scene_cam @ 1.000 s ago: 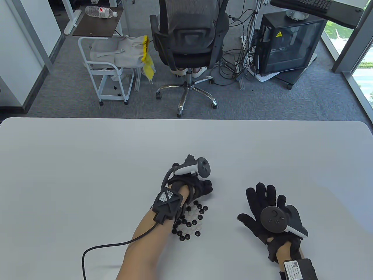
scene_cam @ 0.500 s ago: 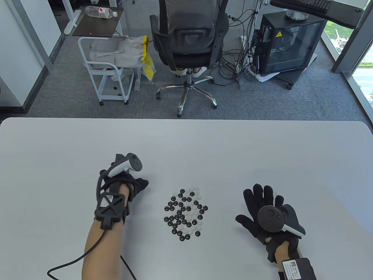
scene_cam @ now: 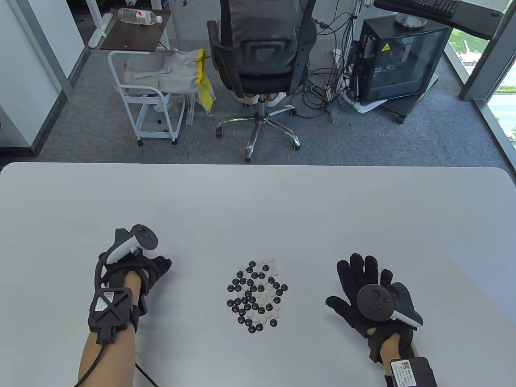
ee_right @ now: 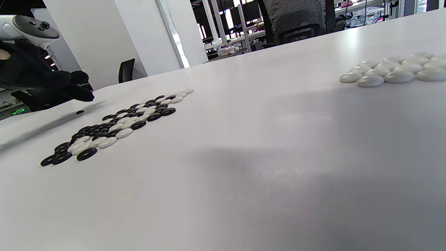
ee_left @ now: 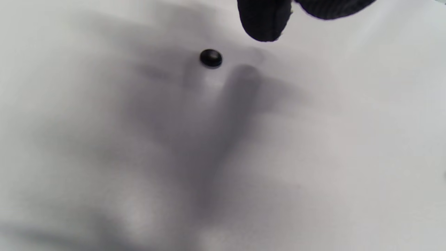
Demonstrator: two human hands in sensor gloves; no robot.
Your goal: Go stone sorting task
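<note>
A mixed pile of black and white Go stones (scene_cam: 256,295) lies in the middle of the white table (scene_cam: 258,201); it also shows in the right wrist view (ee_right: 115,125). My left hand (scene_cam: 161,267) hovers left of the pile. A single black stone (ee_left: 210,58) lies on the table just below one fingertip (ee_left: 264,21), apart from it; the stone also shows in the right wrist view (ee_right: 80,112). My right hand (scene_cam: 358,270) rests flat, fingers spread, right of the pile. A small group of white stones (ee_right: 393,69) lies by it.
Beyond the table's far edge stand an office chair (scene_cam: 260,60), a white cart (scene_cam: 149,100) and a black computer case (scene_cam: 399,60). A cable (scene_cam: 100,354) runs from my left wrist off the bottom edge.
My left hand moved from over the pile far to the left. A black stone now lies on the table under its fingertips. My right hand stayed almost still.
</note>
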